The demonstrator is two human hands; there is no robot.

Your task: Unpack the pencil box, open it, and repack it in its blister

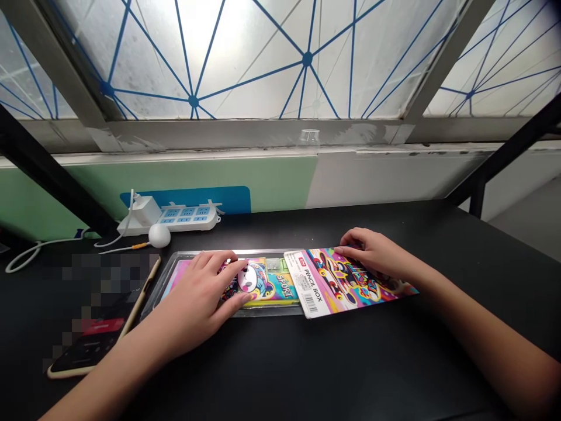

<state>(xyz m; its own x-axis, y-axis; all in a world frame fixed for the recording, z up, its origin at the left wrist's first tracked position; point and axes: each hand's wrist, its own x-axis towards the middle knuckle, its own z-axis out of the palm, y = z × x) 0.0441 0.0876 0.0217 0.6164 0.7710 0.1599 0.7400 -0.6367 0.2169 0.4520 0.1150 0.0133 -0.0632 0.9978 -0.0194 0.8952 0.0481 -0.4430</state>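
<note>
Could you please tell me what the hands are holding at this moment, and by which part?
The left hand lies over the lid of the pencil box; the right hand lies along the far edge of the card sleeve. Neither clearly grips.

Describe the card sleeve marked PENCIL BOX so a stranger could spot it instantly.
On the black table under the window, a clear plastic tray sits beneath the left hand. Lying across the tray's right end, under the right hand, is the multicoloured card sleeve. Only it has a white end panel printed PENCIL BOX with a barcode.
</note>
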